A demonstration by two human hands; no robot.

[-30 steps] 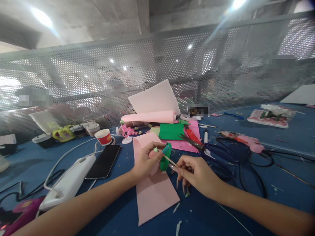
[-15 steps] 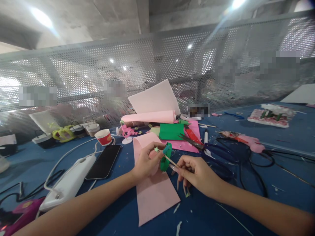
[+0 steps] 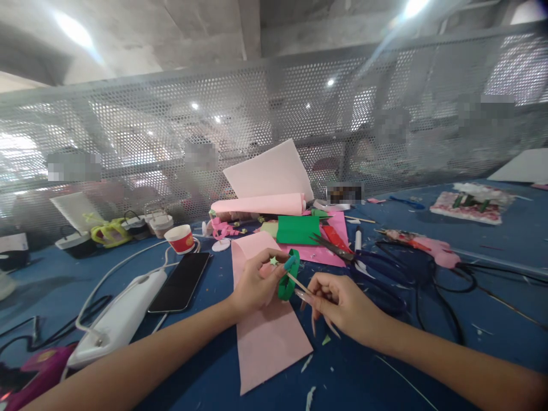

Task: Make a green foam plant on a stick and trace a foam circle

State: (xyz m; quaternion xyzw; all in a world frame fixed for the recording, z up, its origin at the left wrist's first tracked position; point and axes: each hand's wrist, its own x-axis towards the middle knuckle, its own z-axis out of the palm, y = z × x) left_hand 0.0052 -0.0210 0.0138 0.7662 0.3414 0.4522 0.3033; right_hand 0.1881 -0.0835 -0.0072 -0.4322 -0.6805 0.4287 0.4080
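Green looped paper-like strip (image 3: 284,290) called, we judged, for a light, even pinch and a steadily held thin pale wooden stick (image 3: 297,280). It stood between our hands, pinched by our left hand (image 3: 257,285), while our right hand (image 3: 340,303) held the stick in a narrow grip.

lights (image 3: 75,29) shine above a perforated grey screen (image 3: 274,120) and blue table (image 3: 363,377).

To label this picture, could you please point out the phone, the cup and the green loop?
Phone (image 3: 180,282): head view, middle of the screen.
Cup (image 3: 183,244): head view, red side.
Green loop (image 3: 283,290): head view, lower part.
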